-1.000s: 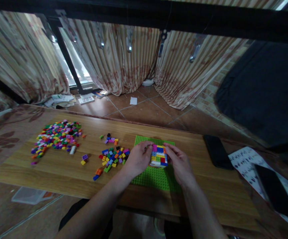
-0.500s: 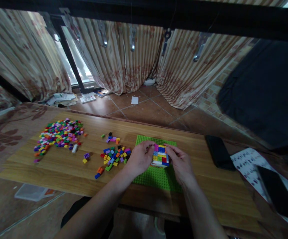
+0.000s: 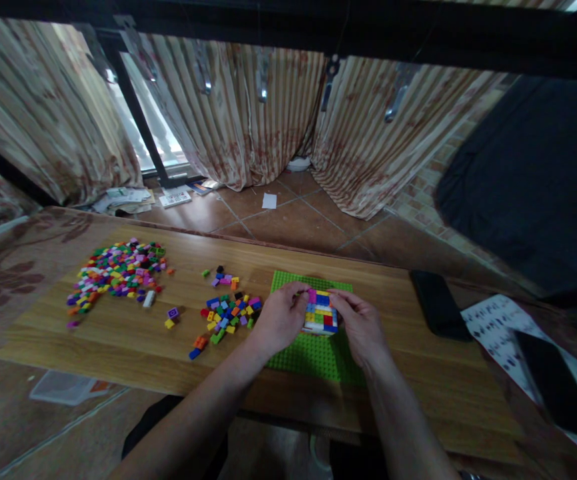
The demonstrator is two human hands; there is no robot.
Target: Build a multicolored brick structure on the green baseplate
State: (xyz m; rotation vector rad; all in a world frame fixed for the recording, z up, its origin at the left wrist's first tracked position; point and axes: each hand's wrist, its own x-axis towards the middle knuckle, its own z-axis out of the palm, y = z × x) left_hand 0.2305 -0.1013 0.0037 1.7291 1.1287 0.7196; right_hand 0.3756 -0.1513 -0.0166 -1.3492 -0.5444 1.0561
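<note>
A small multicoloured brick block point(image 3: 321, 312) stands on the green baseplate point(image 3: 313, 353) on the wooden table. My left hand point(image 3: 281, 319) grips its left side with fingers curled over the top edge. My right hand point(image 3: 361, 327) pinches its right side, thumb and forefinger at the upper corner. Both hands are closed on the block. A small scatter of loose bricks point(image 3: 226, 313) lies just left of my left hand, and a larger pile of bricks point(image 3: 113, 272) lies at the table's far left.
A black phone point(image 3: 438, 303) lies right of the baseplate. A printed sheet point(image 3: 498, 333) and a second dark device point(image 3: 558, 390) sit at the right edge. Curtains point(image 3: 248, 113), a tiled floor and papers lie beyond the table. A clear plastic box point(image 3: 61, 388) is on the floor below left.
The view shifted slightly; both hands stay closed on the brick block on the baseplate, with only small finger movements at its top edge.
</note>
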